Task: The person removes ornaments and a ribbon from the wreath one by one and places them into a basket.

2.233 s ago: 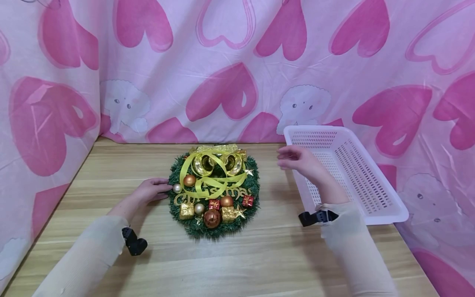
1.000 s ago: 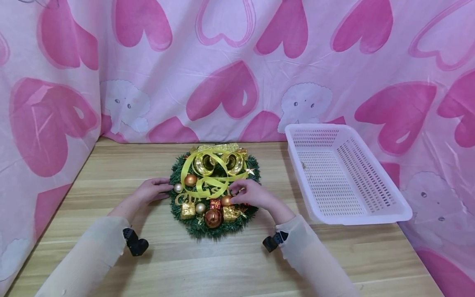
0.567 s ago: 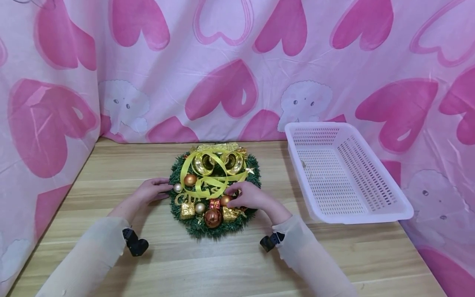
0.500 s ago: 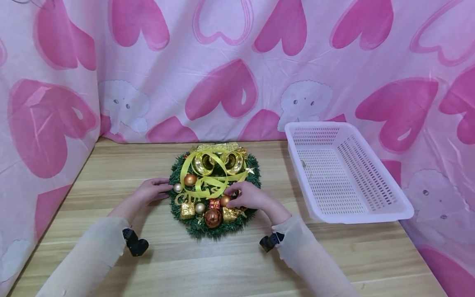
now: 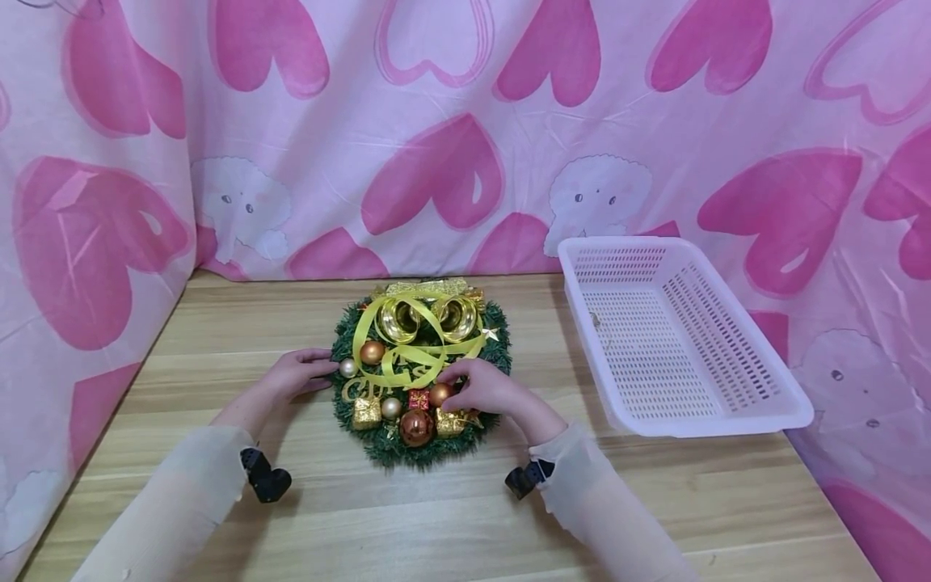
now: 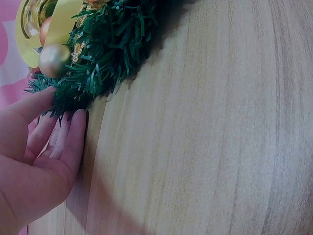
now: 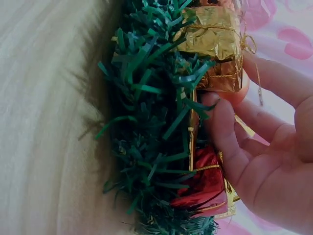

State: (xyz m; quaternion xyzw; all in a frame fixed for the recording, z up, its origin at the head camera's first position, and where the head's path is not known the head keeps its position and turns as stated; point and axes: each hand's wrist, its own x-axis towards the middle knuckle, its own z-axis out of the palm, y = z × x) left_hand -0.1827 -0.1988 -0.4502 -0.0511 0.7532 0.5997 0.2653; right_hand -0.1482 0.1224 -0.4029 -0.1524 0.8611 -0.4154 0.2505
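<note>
Left hand (image 5: 291, 373), fingers relaxed, is steadying the wreath (image 5: 419, 440) at 9 o'clock; right hand (image 5: 486, 388) is pinching a small ornament, identity unclear. Wreath is looking light and bristly, its baubles probably fragile, so gripping the green rim is seeming safest.

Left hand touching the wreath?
Touching. Left wrist view shows the left hand with its fingertips against the green edge of the wreath.

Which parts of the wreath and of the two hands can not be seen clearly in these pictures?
- Head view: the right hand covers the wreath's right ornaments; its fingertips are hidden.
- Head view: the gold lettering is partly covered by ribbon and hand, unreadable.
- Right wrist view: the red gift box is partly behind green needles.
- Left wrist view: the left hand is cut by the edge.
</note>
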